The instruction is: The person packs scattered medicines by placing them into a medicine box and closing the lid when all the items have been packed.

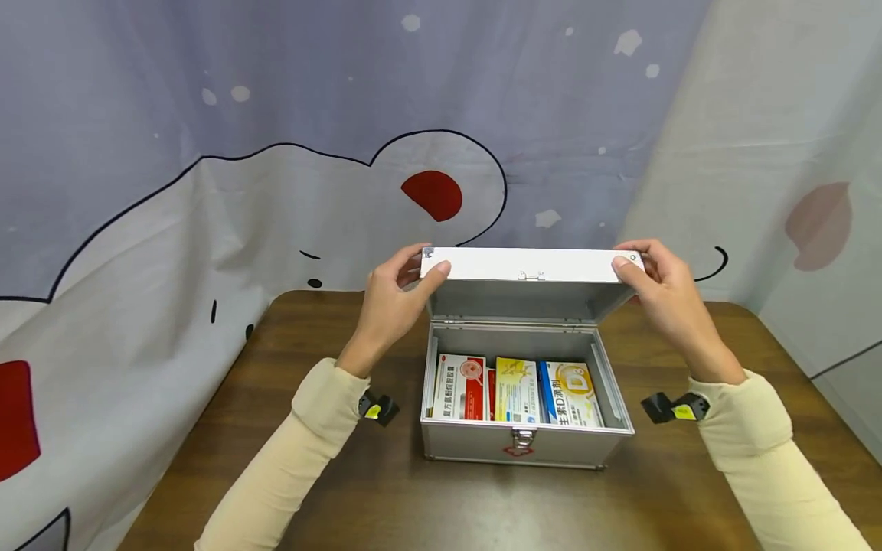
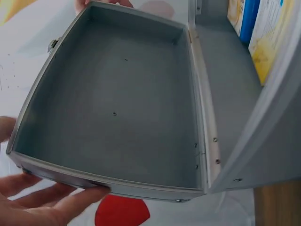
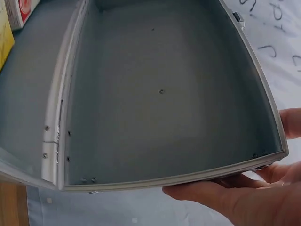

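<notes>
A silver aluminium medicine case stands on the table with its hinged lid raised. My left hand grips the lid's left corner, thumb on the front face and fingers around the side. At the opposite corner my right hand holds the lid the same way. Inside the case stand medicine boxes: a red and white box, a yellow and white box and a blue, white and orange vitamin D box. The left wrist view shows the lid's bare grey inside.
The case rests on a brown wooden table. On its front wall is a metal latch above a red mark. A patterned curtain hangs behind and beside the table.
</notes>
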`<state>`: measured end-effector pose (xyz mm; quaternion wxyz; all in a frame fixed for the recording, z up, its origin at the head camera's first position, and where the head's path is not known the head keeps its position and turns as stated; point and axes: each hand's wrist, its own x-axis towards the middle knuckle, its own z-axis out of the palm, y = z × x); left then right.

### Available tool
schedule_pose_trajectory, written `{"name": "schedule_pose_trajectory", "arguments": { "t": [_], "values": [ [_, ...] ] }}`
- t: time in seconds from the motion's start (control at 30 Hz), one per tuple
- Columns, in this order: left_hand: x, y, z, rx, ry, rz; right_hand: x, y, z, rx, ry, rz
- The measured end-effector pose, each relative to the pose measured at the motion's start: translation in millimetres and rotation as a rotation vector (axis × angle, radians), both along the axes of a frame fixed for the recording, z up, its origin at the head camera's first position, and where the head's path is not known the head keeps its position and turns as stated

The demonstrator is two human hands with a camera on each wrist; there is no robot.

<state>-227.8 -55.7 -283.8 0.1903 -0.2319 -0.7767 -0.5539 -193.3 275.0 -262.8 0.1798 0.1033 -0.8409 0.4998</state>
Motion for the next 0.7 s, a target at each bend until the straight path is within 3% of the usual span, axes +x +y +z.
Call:
{"name": "schedule_pose_trajectory", "arguments": {
  "t": [0.27,0.47,0.57,0.7],
  "values": [
    [56.2,-9.1,4.6,0.025,-0.006,-0.079,33.7,-7,-32.1,0.055,0.267,0.083],
    [72.2,-19.2,-17.1,0.001,0.038,-0.158,64.5,-29,-49.4,0.122,0.551,0.037],
    [74.1,-23.0,-33.8,-0.001,0.112,-0.193,76.5,-37,-56.6,0.125,0.661,0.047],
    [79.7,-22.8,-54.7,-0.007,0.266,-0.211,84.0,-39,-73.3,0.131,0.747,0.075]
  ]
}}
